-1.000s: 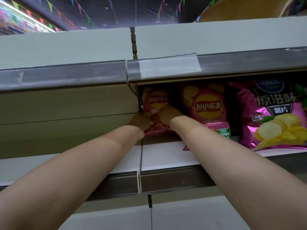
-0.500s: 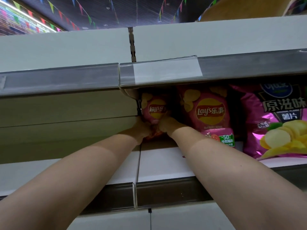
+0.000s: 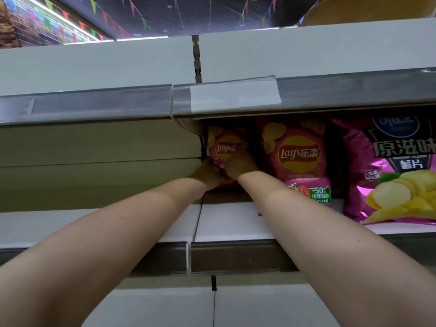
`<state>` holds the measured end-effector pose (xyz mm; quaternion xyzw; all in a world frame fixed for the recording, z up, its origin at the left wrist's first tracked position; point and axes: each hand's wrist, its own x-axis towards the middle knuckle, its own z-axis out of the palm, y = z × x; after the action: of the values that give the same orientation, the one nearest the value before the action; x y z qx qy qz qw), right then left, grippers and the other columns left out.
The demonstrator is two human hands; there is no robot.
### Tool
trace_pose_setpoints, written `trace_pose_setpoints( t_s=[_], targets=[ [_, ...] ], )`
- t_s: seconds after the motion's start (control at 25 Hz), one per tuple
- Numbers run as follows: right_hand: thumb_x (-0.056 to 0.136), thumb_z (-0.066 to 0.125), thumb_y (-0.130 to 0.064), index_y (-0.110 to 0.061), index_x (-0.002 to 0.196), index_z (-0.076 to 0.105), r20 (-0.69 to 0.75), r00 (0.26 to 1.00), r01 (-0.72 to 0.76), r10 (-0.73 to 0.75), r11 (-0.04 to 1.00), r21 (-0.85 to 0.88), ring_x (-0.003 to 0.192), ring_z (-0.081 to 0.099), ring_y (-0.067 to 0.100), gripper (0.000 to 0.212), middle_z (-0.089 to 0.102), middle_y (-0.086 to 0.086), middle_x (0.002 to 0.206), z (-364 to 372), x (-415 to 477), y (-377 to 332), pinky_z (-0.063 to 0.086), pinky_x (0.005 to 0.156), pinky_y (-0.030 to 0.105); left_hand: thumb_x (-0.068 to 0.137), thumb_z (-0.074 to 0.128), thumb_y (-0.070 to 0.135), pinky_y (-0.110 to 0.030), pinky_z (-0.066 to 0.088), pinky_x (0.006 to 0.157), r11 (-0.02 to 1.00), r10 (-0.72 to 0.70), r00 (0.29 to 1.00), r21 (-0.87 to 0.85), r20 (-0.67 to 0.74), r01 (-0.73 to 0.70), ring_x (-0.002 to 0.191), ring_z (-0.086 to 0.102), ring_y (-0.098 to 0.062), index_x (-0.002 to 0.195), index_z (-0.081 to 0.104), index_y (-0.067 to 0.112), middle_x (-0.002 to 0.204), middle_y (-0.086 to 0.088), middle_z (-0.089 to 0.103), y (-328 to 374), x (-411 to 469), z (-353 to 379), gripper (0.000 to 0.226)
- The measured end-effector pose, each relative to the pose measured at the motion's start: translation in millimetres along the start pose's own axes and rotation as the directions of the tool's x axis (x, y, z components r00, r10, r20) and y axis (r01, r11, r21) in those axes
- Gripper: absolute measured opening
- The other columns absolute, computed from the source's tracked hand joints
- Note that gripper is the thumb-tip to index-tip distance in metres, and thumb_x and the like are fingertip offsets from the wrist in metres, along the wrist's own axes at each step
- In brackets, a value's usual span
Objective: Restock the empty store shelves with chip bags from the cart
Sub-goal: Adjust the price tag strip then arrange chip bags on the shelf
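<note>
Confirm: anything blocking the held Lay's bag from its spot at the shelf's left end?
Nothing visible. The left hand and right hand hold the bag deep on the shelf, at its left end. The second Lay's bag stands to the right, with a dark gap between the two.

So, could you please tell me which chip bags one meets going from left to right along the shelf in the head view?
In order: small pink Lay's bag → larger pink Lay's bag → purple chip bag.
</note>
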<state>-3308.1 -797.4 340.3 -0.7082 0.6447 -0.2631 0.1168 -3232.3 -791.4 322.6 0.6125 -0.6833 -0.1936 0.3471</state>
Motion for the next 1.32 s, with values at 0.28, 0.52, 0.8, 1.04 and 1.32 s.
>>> trace_pose_setpoints(
  t_s=[0.28, 0.52, 0.8, 1.04, 1.32],
  targets=[
    [0.095, 0.043, -0.016, -0.006, 0.137, 0.038, -0.16, 0.972, 0.204, -0.169, 0.951, 0.232, 0.128, 0.041, 0.031, 0.043, 0.041, 0.014, 0.14, -17, -43, -32, 0.039, 0.093, 0.033, 0.097, 0.045, 0.006, -0.007, 0.046, 0.058, 0.969, -0.07, 0.993, -0.242, -0.1, 0.044, 0.086, 0.055, -0.013, 0.131, 0.047, 0.0, 0.125, -0.014, 0.057, 7, -55, -12, 0.034],
    [0.087, 0.05, -0.009, -0.013, 0.092, 0.066, -0.314, 0.898, 0.44, -0.308, 0.604, 0.665, 0.092, 0.06, 0.019, 0.017, 0.062, -0.001, 0.086, 10, -104, -60, 0.049, 0.082, 0.031, 0.084, 0.054, -0.002, -0.039, 0.052, 0.089, 0.898, -0.171, 0.839, -0.432, -0.517, -0.083, 0.093, 0.064, -0.023, 0.083, 0.057, 0.019, 0.09, -0.005, 0.066, -36, -120, -42, 0.022],
    [0.086, 0.051, -0.007, -0.024, 0.073, 0.061, -0.219, 0.805, 0.382, -0.551, 0.2, 0.902, 0.083, 0.063, 0.016, 0.023, 0.066, -0.002, 0.08, 93, -181, -156, 0.052, 0.078, 0.032, 0.084, 0.054, -0.004, -0.023, 0.046, 0.071, 0.922, -0.283, 0.654, -0.387, -0.702, -0.017, 0.075, 0.056, -0.01, 0.082, 0.057, 0.025, 0.079, 0.005, 0.059, -117, -253, -119, 0.03],
    [0.088, 0.05, -0.004, -0.021, 0.076, 0.063, -0.08, 0.694, 0.21, -0.716, 0.095, 0.973, 0.077, 0.061, 0.011, 0.024, 0.066, -0.002, 0.078, 178, -268, -281, 0.051, 0.072, 0.025, 0.086, 0.055, 0.0, -0.031, 0.05, 0.077, 0.903, -0.426, 0.397, -0.412, -0.813, 0.125, 0.075, 0.055, -0.01, 0.085, 0.058, 0.024, 0.084, 0.005, 0.06, -208, -376, -217, 0.024],
    [0.088, 0.05, -0.003, -0.023, 0.074, 0.061, 0.082, 0.553, 0.055, -0.829, 0.134, 0.989, 0.077, 0.061, 0.01, 0.026, 0.065, -0.002, 0.076, 284, -373, -419, 0.051, 0.075, 0.027, 0.085, 0.055, -0.002, -0.032, 0.046, 0.068, 0.811, -0.574, 0.181, -0.523, -0.799, 0.264, 0.074, 0.055, -0.018, 0.087, 0.058, 0.018, 0.087, -0.005, 0.058, -316, -499, -320, 0.02]
  ],
)
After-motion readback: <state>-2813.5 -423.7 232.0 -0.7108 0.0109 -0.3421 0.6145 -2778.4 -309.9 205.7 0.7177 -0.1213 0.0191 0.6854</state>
